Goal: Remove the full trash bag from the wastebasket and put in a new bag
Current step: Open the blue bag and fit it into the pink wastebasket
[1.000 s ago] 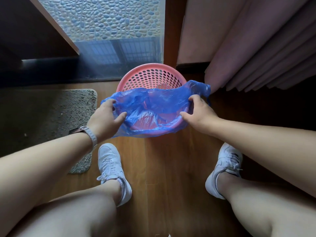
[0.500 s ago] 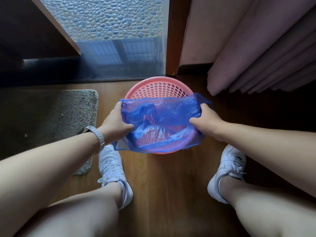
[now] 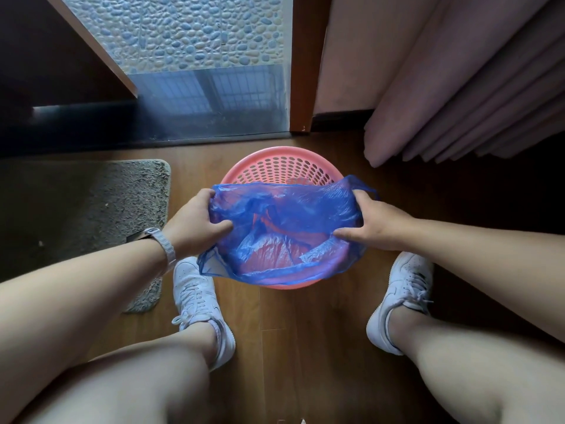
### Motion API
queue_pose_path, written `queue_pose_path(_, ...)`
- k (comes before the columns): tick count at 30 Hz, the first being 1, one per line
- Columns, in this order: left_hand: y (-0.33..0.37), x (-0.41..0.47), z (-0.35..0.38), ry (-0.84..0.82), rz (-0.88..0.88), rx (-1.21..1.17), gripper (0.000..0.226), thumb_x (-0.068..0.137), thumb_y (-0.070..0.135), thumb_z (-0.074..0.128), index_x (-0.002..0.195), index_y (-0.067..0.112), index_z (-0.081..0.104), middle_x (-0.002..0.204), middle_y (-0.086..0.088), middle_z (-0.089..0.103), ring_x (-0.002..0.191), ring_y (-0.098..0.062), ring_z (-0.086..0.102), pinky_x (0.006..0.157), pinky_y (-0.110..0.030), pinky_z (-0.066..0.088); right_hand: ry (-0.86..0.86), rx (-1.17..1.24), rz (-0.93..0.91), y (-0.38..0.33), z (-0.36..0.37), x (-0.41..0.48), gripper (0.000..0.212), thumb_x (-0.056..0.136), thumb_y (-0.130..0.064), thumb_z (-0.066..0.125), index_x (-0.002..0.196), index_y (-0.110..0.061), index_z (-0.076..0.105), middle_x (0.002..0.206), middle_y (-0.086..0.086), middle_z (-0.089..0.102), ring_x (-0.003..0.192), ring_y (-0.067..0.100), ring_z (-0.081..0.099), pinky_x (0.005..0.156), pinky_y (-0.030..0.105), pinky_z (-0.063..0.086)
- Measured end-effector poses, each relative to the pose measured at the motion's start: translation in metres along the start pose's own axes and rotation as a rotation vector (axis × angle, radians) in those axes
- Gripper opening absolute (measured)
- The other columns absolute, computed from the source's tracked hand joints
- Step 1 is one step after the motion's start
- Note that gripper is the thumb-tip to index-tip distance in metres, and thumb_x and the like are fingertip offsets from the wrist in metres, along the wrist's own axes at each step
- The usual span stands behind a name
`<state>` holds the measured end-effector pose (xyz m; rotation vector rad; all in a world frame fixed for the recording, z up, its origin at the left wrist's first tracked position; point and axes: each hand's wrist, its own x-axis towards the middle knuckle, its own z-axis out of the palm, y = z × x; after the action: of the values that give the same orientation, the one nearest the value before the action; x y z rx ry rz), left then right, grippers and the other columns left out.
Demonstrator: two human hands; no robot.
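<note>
Wooden floor [image 3: 284, 347] carries a pink wastebasket [image 3: 276, 168], grey mat [image 3: 85, 209] at its 9 o'clock. Blue bag [image 3: 293, 215] is stretched over the wastebasket's mouth; left hand [image 3: 191, 229] grips its rim at 9 o'clock, right hand [image 3: 371, 229] at 3 o'clock, fingers [image 3: 344, 233] curled round the plastic.

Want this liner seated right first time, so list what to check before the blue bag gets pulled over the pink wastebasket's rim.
1. Left hand grips one side of the blue bag: ok.
2. Right hand grips the opposite side: ok.
3. Bag mouth spread open above the pink wastebasket: ok.
4. Bag over the near rim: ok, the plastic drapes over it.
5. Bag over the far rim: not ok, that rim is bare.
6. Wastebasket inside free of old trash: cannot tell, the bag hides most of it.
</note>
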<state>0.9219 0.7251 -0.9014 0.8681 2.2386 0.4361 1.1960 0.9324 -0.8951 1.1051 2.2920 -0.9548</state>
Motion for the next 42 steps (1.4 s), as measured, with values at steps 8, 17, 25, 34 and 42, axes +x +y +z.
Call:
queue_pose_path(8,0.006,0.002,0.002,0.177,0.702,0.457,0.02,0.082,0.025,0.05,0.085,0.009,0.061,0.088,-0.014,0.058,0.071,-0.036,0.059,0.059,-0.042,0.052,0.531,-0.397,-0.484,-0.004,-0.008,-0.003,0.03,0.081,-0.037,0.054,0.094,-0.011,0.06,0.09,0.01,0.06,0.078,0.034,0.062,0.057,0.037,0.049)
queue_pose_path(17,0.009,0.018,0.007,0.12,0.582,0.726,0.037,0.062,0.013,0.079,0.098,0.011,0.068,0.118,-0.017,0.062,0.107,-0.039,0.058,0.076,-0.048,0.053,0.251,-0.748,-0.467,-0.028,-0.001,0.026,0.042,0.072,-0.033,0.07,0.108,-0.013,0.062,0.12,0.013,0.056,0.106,0.035,0.053,0.077,0.043,0.048)
queue_pose_path(25,0.011,0.023,0.007,0.006,0.38,0.703,0.09,0.065,0.028,0.066,0.147,0.015,0.033,0.16,-0.016,0.016,0.147,-0.035,0.016,0.118,-0.044,0.023,0.289,-0.686,-0.316,-0.035,0.003,0.025,0.064,0.079,-0.032,0.064,0.136,-0.015,0.038,0.152,0.011,0.023,0.134,0.03,0.026,0.1,0.044,0.033)
queue_pose_path(34,0.019,0.024,0.001,-0.082,0.331,0.569,0.089,0.061,0.027,0.068,0.142,0.02,0.032,0.162,-0.011,0.007,0.143,-0.03,0.025,0.113,-0.039,0.031,0.315,-0.376,-0.206,-0.024,0.001,0.033,0.057,0.086,-0.035,0.062,0.132,-0.014,0.038,0.145,0.009,0.027,0.118,0.032,0.048,0.091,0.042,0.044)
queue_pose_path(42,0.041,0.066,-0.003,0.254,0.448,0.597,0.054,0.085,0.048,0.052,0.129,0.017,0.054,0.11,-0.015,0.056,0.098,-0.038,0.057,0.079,-0.045,0.047,0.458,-0.231,-0.3,-0.024,-0.023,0.053,0.025,0.091,-0.028,0.054,0.114,-0.019,0.053,0.104,0.004,0.058,0.087,0.028,0.058,0.066,0.038,0.05)
